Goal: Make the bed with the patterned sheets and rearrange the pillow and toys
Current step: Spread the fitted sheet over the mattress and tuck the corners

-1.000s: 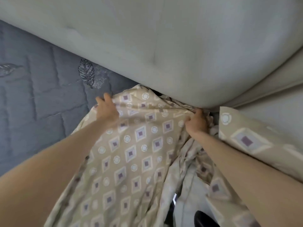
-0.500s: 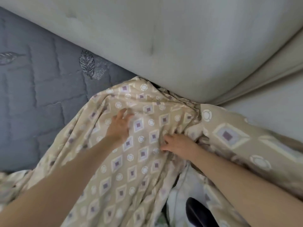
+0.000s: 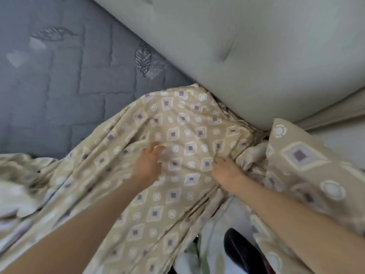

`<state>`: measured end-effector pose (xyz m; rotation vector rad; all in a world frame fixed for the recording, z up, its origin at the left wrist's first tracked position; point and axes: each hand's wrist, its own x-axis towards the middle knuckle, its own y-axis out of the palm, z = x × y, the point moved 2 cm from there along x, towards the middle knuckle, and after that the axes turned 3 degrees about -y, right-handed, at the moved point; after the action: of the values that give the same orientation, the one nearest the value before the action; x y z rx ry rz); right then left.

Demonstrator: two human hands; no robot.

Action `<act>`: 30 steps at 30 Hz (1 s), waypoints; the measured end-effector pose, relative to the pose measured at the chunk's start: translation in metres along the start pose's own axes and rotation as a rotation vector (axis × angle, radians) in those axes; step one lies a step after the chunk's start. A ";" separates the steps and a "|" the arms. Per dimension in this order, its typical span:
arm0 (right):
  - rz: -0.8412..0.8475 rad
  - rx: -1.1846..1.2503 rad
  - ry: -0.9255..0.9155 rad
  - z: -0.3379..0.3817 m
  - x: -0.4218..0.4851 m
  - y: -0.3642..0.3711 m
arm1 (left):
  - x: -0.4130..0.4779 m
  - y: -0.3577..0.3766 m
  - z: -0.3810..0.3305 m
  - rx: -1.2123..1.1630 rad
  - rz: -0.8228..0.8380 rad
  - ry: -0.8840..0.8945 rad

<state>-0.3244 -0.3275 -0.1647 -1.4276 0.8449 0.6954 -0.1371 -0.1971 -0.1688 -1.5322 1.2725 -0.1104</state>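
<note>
Touching sheet (image 3: 177, 194): left hand (image 3: 147, 168) (fingers (image 3: 152, 148) spread), right hand (image 3: 226, 174).

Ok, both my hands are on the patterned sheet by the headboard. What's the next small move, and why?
Probably sweep the left hand outward over the patterned sheet toward the bare grey mattress, while the right hand pins the gathered fabric. The sheet lies in long folds, and much of the mattress beside the headboard shows uncovered.
</note>
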 end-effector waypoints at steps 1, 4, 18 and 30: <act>-0.029 -0.002 -0.041 0.006 -0.003 -0.005 | -0.011 0.002 0.006 -0.017 -0.011 -0.022; -0.080 0.092 -0.126 0.028 -0.008 -0.021 | -0.042 0.010 0.026 -0.085 -0.031 -0.089; -0.083 -0.018 -0.331 0.220 -0.015 -0.006 | -0.251 0.117 0.126 -0.294 0.171 -0.435; -0.154 -0.218 -0.401 0.265 -0.016 0.001 | -0.334 0.184 0.131 0.088 -0.064 -0.727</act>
<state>-0.3124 -0.0622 -0.1631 -1.4605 0.3509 0.9364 -0.3114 0.1663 -0.1859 -1.3519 0.6298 0.3218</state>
